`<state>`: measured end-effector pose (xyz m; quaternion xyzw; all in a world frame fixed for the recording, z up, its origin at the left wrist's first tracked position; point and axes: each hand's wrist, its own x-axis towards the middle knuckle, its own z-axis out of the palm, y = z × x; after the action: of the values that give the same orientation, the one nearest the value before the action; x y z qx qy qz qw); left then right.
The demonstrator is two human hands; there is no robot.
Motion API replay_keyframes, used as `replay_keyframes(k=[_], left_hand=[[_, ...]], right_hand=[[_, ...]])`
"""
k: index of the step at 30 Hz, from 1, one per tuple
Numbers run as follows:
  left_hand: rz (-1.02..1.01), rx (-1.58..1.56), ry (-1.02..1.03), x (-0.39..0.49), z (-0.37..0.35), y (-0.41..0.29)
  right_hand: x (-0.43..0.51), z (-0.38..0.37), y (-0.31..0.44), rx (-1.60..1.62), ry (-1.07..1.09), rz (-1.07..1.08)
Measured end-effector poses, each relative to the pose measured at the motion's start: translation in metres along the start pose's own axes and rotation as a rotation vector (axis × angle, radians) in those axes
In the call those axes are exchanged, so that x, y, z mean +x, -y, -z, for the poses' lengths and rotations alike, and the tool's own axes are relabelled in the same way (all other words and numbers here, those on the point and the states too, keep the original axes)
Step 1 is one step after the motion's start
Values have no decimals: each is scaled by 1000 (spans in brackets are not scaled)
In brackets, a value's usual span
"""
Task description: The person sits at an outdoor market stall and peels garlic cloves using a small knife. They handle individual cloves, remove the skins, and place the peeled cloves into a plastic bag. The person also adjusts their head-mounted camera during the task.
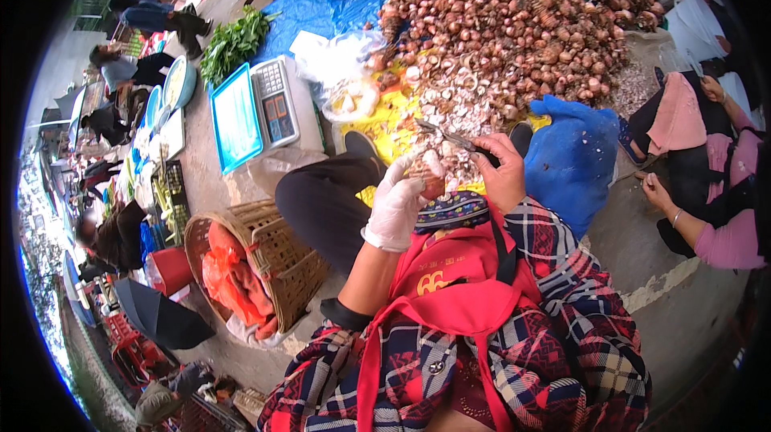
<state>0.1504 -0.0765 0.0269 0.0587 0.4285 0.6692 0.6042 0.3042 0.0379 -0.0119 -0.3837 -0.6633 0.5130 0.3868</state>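
Note:
My left hand (388,209), in a thin white glove, grips a reddish-brown root vegetable (431,184), which looks like a small taro corm. Close by on the right, my bare right hand (501,168) holds a knife (449,136) by its dark handle, with the blade pointing up and left, apart from the corm. Below the hands, a dark flowered pouch (455,212) lies on my red apron (446,287). Pale peelings (464,95) are strewn over a yellow sheet (394,110) in front of me. Beyond them spreads a large heap of unpeeled corms (512,34).
A digital scale (278,104) with a blue-rimmed tray (237,119) stands at the left, near leafy greens (235,40). A woven basket (295,263) lies tipped beside my leg. On the right are a stuffed blue bag (569,161) and another seated person (717,191).

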Motion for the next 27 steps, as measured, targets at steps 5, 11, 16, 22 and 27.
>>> replay_keyframes(k=[5,11,16,22,27], left_hand=[[-85,139,-4,-5,0,-3],[66,-269,46,2,9,-8],[33,-176,132,5,19,-1],[42,-160,72,2,22,1],[37,-70,-10,2,17,1]], right_hand=[[4,-3,-7,-70,119,43],[-5,-5,10,-6,224,185],[-4,-7,12,-17,245,213],[9,-5,8,-43,168,190],[3,-8,9,-38,60,45]])
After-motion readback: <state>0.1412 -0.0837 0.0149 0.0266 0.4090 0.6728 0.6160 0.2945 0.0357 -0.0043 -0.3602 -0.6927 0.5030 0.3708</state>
